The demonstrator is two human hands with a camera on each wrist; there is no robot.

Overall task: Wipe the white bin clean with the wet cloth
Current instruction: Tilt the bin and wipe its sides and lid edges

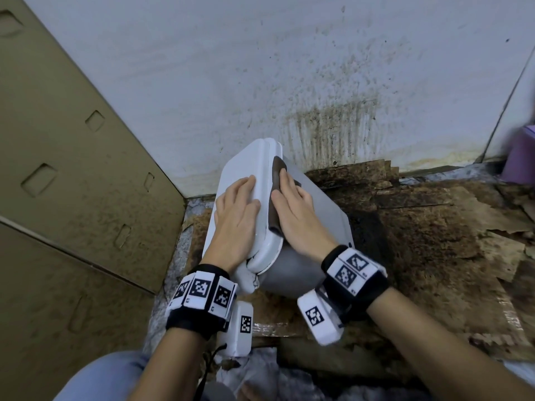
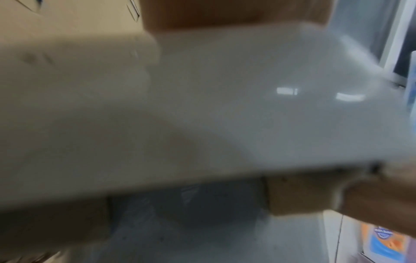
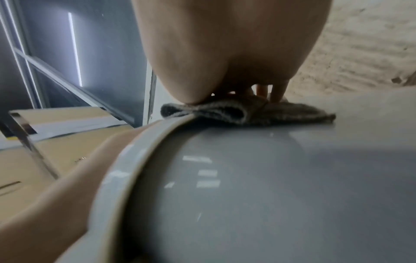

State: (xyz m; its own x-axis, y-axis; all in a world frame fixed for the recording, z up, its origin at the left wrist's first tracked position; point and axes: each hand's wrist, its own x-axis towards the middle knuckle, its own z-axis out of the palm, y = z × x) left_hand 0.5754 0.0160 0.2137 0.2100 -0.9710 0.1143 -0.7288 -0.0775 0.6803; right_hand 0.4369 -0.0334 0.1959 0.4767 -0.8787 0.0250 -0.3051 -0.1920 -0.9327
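The white bin lies tilted on the floor, its lid side up and to the left, its grey-white body to the right. My left hand rests flat on the lid with straight fingers. My right hand presses a dark wet cloth flat against the bin's side just under the rim. In the right wrist view the cloth lies bunched under my fingertips on the glossy bin wall. The left wrist view is blurred and filled by the bin's surface.
Brown cardboard boxes stand close on the left. A stained wall rises right behind the bin. Dirty, torn cardboard covers the floor to the right. A purple container sits at the far right. My knee is at lower left.
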